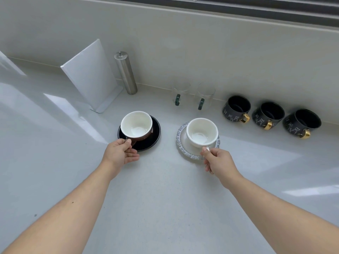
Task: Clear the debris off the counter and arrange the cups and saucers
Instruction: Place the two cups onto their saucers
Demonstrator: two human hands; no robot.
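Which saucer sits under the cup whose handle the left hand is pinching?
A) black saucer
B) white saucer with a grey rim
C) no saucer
A: the left hand pinches the brown cup, which sits on the black saucer.

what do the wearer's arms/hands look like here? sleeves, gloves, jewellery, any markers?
Both forearms are bare from the bottom edge of the frame up to the hands: no sleeves in view. Left hand and right hand are ungloved, with no rings, watch, wristband or tracking markers visible. No cables or straps. Short nails where the fingertips show.
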